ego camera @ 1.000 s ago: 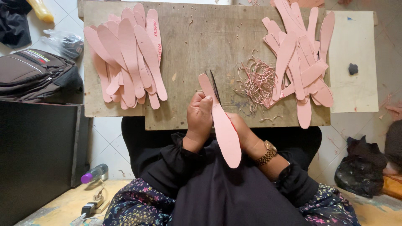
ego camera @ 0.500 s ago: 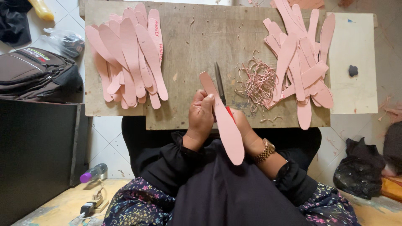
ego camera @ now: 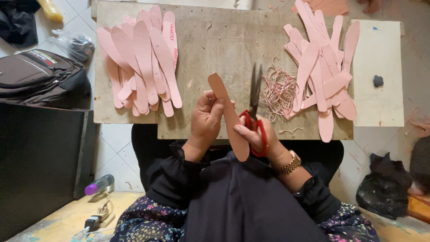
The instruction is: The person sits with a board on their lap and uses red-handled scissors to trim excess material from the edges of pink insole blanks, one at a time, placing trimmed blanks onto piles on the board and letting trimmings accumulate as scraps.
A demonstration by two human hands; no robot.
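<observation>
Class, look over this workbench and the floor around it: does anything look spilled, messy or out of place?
A tangle of thin pink trimmings lies loose on the wooden board beside the right-hand pile of pink strips, with stray curls near the board's front edge. Both piles are fanned unevenly. A small dark lump sits alone on the white board.

Pink strip (ego camera: 229, 117), red-handled scissors (ego camera: 255, 117) with dark blades, pink piles (ego camera: 143, 62) on the raw brown wooden tabletop (ego camera: 215, 40), black sleeves (ego camera: 177, 179), floral skirt (ego camera: 148, 219), gold watch (ego camera: 290, 164).
</observation>
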